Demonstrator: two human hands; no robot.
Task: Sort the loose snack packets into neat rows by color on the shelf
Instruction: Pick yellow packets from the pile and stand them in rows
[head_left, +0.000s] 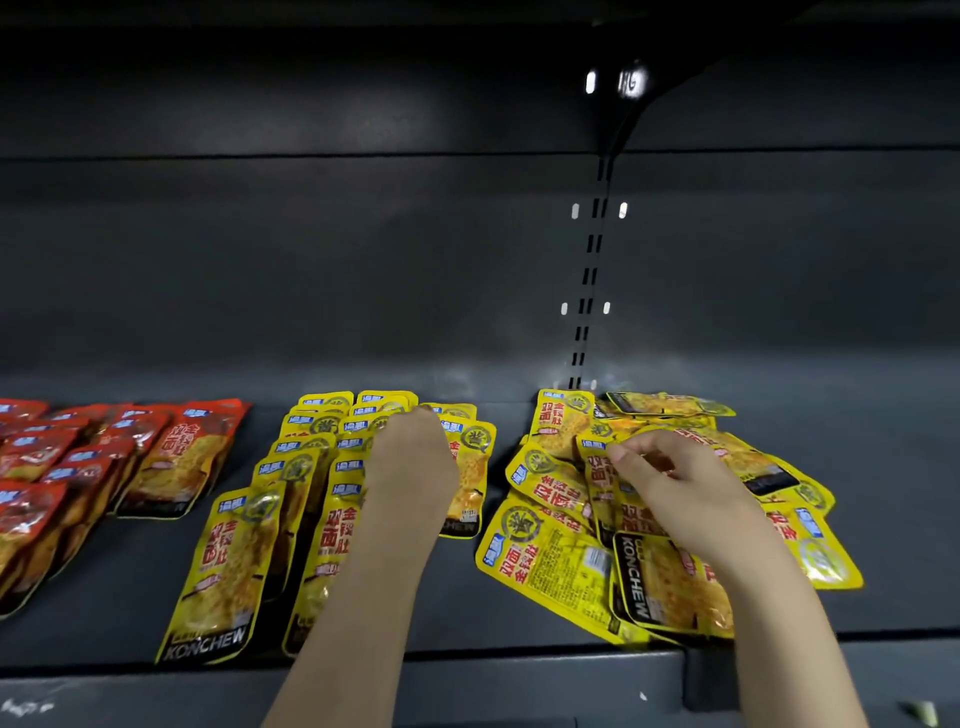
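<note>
Under right hand (680, 483), loose yellow packets (561, 561)

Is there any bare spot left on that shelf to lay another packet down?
Yes: bare shelf right of the loose yellow pile, and a strip between the red rows and yellow rows. Around both hands it is crowded.

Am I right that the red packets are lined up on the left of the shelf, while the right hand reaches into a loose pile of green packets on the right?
Not quite: the head view shows the loose pile under the right hand is yellow, not green. The red packets do sit in rows on the left of the shelf.
</note>
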